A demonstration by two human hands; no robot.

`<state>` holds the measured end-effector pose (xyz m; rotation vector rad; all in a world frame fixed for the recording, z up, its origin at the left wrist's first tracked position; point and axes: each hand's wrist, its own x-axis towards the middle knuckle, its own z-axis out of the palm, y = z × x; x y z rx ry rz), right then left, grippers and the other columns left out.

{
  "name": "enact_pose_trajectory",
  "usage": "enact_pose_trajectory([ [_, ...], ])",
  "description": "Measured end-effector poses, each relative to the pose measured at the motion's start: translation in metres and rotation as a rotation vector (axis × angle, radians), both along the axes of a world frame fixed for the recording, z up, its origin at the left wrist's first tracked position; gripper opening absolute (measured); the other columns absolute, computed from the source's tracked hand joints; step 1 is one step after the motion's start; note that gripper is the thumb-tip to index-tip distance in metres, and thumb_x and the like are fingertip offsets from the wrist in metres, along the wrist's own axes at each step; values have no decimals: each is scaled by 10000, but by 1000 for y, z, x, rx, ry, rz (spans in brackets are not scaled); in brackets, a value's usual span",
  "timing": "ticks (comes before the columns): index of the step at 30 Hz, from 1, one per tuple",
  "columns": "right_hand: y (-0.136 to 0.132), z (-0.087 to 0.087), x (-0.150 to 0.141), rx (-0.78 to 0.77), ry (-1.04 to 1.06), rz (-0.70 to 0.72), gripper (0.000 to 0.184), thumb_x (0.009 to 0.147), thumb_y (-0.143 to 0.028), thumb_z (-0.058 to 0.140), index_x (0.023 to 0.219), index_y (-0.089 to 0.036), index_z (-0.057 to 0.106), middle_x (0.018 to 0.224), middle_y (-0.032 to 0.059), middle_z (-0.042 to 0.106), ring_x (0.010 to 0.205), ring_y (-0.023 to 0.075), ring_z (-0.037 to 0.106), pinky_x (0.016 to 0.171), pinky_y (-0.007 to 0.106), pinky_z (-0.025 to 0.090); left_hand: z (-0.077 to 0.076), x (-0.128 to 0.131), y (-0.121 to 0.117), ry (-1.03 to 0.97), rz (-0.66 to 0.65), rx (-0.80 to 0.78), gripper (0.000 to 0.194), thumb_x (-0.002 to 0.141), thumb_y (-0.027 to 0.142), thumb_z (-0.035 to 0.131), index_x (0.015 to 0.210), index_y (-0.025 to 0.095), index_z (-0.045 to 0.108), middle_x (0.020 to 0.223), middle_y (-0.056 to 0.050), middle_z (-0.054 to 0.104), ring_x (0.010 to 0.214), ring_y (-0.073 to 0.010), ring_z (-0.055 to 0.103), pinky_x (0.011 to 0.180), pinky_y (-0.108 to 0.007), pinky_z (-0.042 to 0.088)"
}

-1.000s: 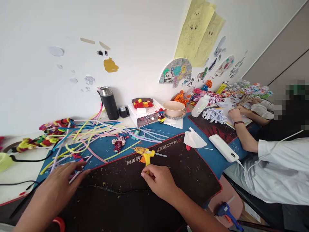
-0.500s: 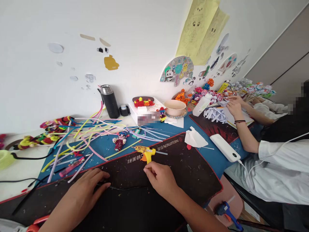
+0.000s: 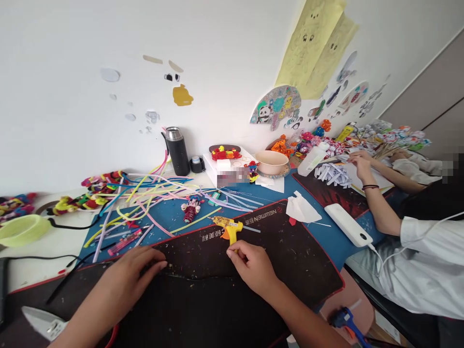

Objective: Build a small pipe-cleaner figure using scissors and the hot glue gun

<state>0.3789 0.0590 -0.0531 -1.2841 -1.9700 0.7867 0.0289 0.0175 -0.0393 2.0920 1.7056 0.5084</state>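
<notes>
My right hand (image 3: 253,268) is closed around the lower handle of a yellow hot glue gun (image 3: 229,226). The gun's nozzle points left, and a clear glue stick (image 3: 252,229) sticks out of its back. Over the left part of the black desk mat (image 3: 203,309), my left hand (image 3: 136,270) is bent with thumb and fingers apart, and nothing shows between them. A thin black cord (image 3: 195,278) runs across the mat between my hands. Beyond the gun lies a small doll of dark red pipe cleaner (image 3: 190,211). Scissors (image 3: 45,324) lie partly hidden beneath my left forearm.
Loose pipe cleaners (image 3: 145,203) are strewn at the back left, near a black thermos (image 3: 177,152). A beige bowl (image 3: 271,163) and white paper (image 3: 303,208) are farther right. A co-worker's hand (image 3: 360,164) handles paper strips beside a white power bank (image 3: 348,224).
The view has swung slightly left, so the scene sits farther right and more of the scissors shows. My right hand keeps its hold on the glue gun; my left hand stays low over the mat.
</notes>
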Motion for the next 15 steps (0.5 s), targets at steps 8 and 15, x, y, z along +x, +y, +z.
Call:
enact_pose_trajectory([
  [8, 0, -4, 2, -22, 82, 0, 256, 1045, -370, 608, 918, -226, 778, 629, -28, 571, 562, 146, 527, 617, 266, 400, 49, -8, 29, 187, 123, -122, 400, 954, 557, 460, 909, 271, 735, 936, -107, 832, 908, -341, 786, 828, -435, 588],
  [15, 3, -11, 3, -47, 86, -4, 227, 1037, -364, 636, 915, -231, 774, 619, -37, 558, 569, 148, 529, 622, 272, 389, 27, 13, 51, 270, 87, -147, 306, 924, 508, 530, 994, 273, 713, 1012, -124, 841, 975, -366, 786, 855, -433, 559],
])
